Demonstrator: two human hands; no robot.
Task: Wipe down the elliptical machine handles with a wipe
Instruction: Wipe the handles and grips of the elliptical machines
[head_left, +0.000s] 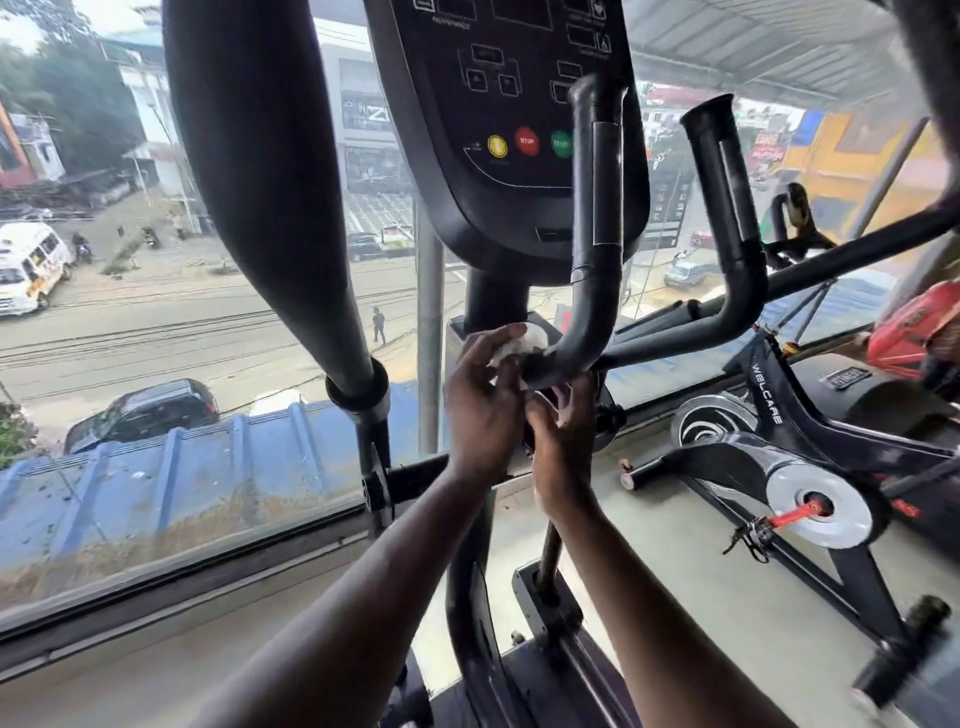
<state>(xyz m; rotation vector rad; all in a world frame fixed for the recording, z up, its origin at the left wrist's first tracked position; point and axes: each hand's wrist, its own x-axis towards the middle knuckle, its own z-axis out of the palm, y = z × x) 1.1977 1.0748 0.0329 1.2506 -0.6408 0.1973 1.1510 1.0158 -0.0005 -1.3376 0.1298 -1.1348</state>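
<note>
Standing at a big window (208, 312) that looks down on a street with parked cars and a white van (28, 270), the person works at a black elliptical machine. Pale floor (701, 597) runs along the sill, and a blue corrugated roof (156, 467) lies just outside the glass.

Both hands meet low on the inner handle (592, 291), where its tube bends toward the centre post. The left hand (483, 400) pinches a crumpled white wipe (522, 340) against the bend, fingers curled round it. The right hand (563, 436) sits just beneath, its fingers curled up at the underside of the same bend; whether it grips the tube or a fold of the wipe I cannot tell. A second upright handle (727, 208) stands to the right, untouched, and a thick padded swing arm (260, 182) hangs at the left.

Above the hands hangs the console (509, 104), with a yellow, a red and a green button in a row; the red one reads "STOP", the other lettering is too blurred to read. To the right stands an exercise bike (779, 415) whose frame carries the word "WELCARE". Shop signs across the street are too hazy to read.
</note>
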